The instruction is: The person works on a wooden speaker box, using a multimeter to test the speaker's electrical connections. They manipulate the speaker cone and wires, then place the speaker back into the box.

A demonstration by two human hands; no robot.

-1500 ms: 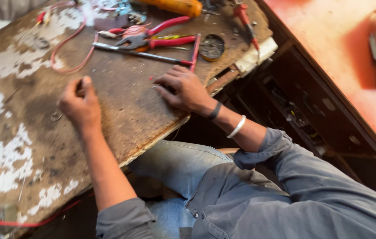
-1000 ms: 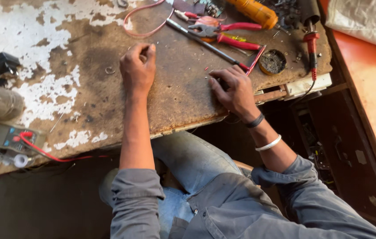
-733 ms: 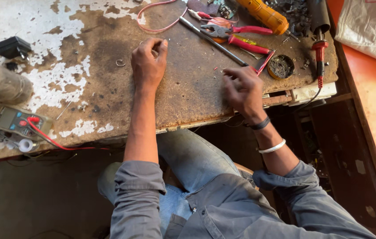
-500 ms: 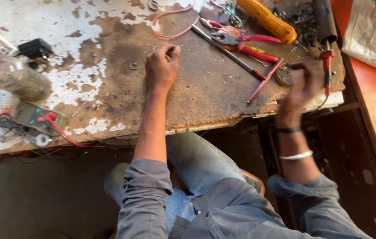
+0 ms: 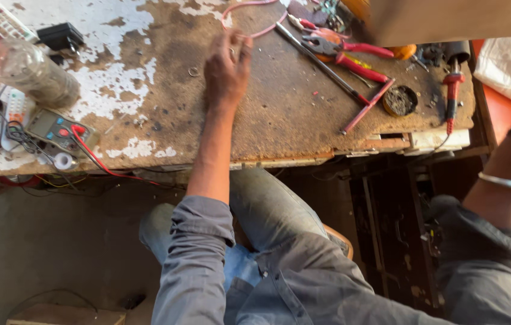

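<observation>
One screen noted — a grey rectangular display on the multimeter (image 5: 57, 129), which lies at the near left of the worktop (image 5: 279, 120); the meter's body is grey-green with a red button. At the far right, off the worktop, sits a white plastic package (image 5: 508, 63) — crumpled, partly cut by the frame edge. No signs seen.

My surface (image 5: 165, 129) is worn brown board with flaking white paint. Below me lies grey concrete floor (image 5: 57, 241); dark shelving (image 5: 394, 222) stands under its right end.
</observation>
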